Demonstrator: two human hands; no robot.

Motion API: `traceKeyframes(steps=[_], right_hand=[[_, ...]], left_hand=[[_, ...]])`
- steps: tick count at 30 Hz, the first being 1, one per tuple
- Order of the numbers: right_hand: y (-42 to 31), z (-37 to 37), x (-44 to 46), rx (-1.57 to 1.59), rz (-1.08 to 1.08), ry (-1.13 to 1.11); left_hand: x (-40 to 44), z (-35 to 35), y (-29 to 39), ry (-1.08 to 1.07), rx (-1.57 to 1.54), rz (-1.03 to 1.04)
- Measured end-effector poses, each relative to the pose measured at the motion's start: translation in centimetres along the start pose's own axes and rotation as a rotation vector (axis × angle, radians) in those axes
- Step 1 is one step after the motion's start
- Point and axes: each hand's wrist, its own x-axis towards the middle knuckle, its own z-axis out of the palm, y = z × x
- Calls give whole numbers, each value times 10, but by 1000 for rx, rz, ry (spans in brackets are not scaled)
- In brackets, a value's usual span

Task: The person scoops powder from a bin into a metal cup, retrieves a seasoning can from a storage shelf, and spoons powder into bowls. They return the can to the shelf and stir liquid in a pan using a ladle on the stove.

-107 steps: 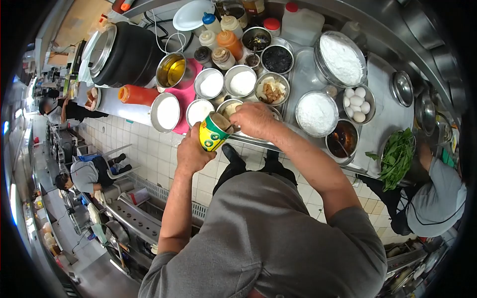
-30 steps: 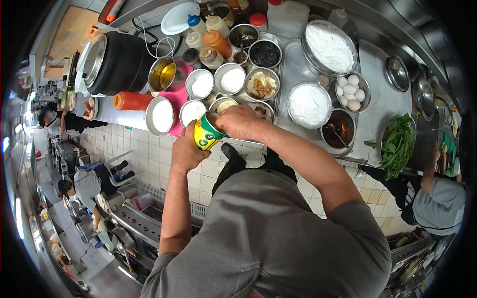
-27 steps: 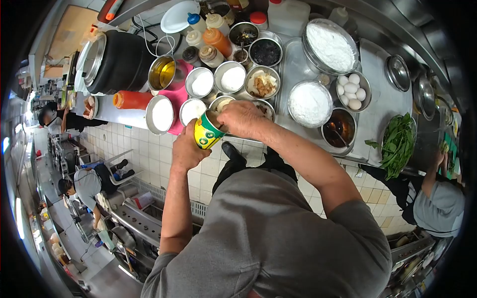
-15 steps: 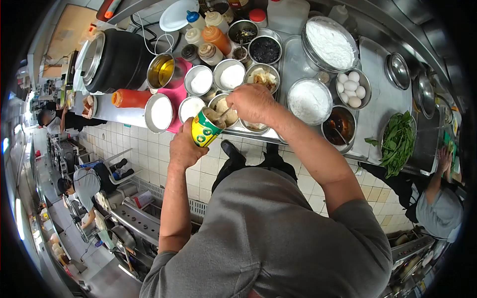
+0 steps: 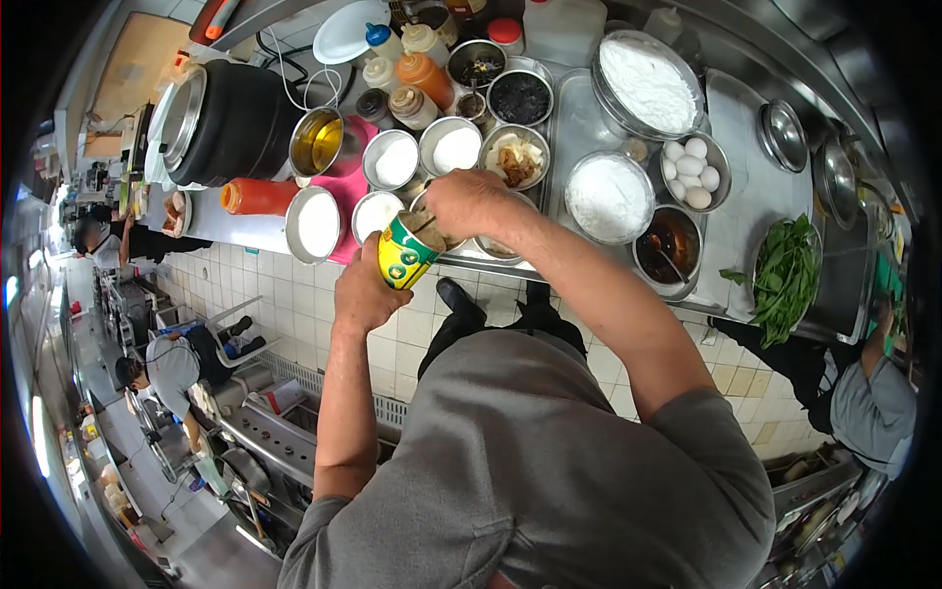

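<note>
My left hand (image 5: 363,295) is wrapped round a yellow and green can (image 5: 404,259), which tilts over the near edge of the counter. My right hand (image 5: 469,204) is closed on a spoon (image 5: 425,225), whose end reaches into the can's open top. Beige powder shows inside the can. Under my right hand is a metal bowl, mostly hidden by the hand and the can. Close by stand a bowl of white powder (image 5: 377,213), another white-filled bowl (image 5: 456,147) and a bowl with pale and brown seasonings (image 5: 514,160).
Squeeze bottles (image 5: 424,77) stand at the back. To the right are a white powder bowl (image 5: 608,199), eggs (image 5: 691,173), dark sauce (image 5: 667,245) and green leaves (image 5: 785,280). An oil pot (image 5: 317,145) is on the left. Other people work at both sides.
My right hand has moved left and slightly down, bringing the spoon from over the bowl into the can's mouth. The left hand and can stay almost in place.
</note>
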Motion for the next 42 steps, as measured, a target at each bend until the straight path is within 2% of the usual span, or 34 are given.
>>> traceKeyframes(steps=[10, 12, 15, 17, 19, 23, 26, 28, 29, 31, 35, 37, 42], right_hand=[[31, -12, -16, -1, 43, 54], [30, -11, -17, 143, 2, 127], [14, -2, -6, 168, -74, 185], [11, 0, -4, 136, -14, 165], [14, 2, 1, -28, 112, 17], [30, -5, -7, 41, 140, -8], [32, -7, -7, 75, 64, 52], [20, -11, -12, 204, -23, 160], [20, -10, -10, 205, -19, 165], [21, -3, -7, 5, 114, 76], [36, 0, -19, 6, 133, 16], [35, -1, -30, 257, -29, 105], [34, 21, -32, 125, -90, 150]], left_hand=[[0, 0, -2, -9, -8, 6], [0, 0, -2, -13, 1, -4], [0, 2, -3, -1, 6, 11], [1, 3, -5, 13, -5, 23], [-1, 1, -3, 12, -4, 18], [-1, 3, -2, 17, -20, -2], [-1, 3, -3, 13, -1, 7], [-1, 2, -1, 9, 3, 9], [-1, 1, 0, 10, 4, 9], [-1, -2, 2, -1, 6, 13], [0, 2, -3, 23, 4, 38], [1, 0, -2, 9, 1, 24], [2, -4, 2, -4, 21, 23]])
